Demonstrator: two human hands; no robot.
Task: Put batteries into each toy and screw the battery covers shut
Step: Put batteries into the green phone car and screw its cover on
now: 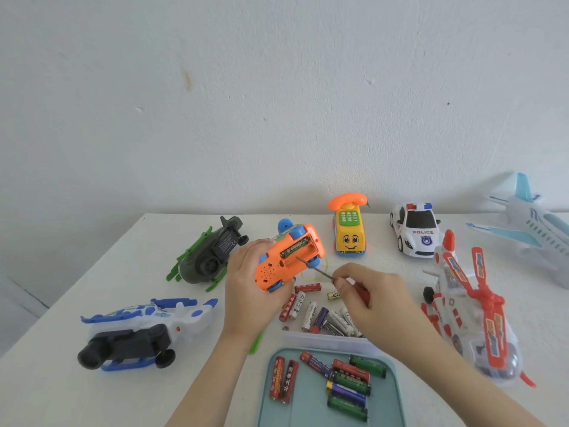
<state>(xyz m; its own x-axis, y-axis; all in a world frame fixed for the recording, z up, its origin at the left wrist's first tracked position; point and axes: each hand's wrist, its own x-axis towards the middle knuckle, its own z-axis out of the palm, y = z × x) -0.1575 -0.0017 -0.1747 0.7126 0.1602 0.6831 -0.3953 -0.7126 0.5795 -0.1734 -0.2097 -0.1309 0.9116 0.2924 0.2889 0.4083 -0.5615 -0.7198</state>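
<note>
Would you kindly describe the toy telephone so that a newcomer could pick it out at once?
On the white table, look along the far edge by the wall. Between the upturned orange toy gripped by the left hand and the police car stands the toy telephone. It alone is yellow, with a smiling face, green keypad and orange handset on top.

This looks to me like a simple room in a home. A white table point(92, 396) stands against a bare painted wall point(277, 87) with small marks. A toy police car point(415, 235) is at the table's far edge, and a teal tray point(386, 405) of loose batteries point(349, 371) at its near edge.
</note>
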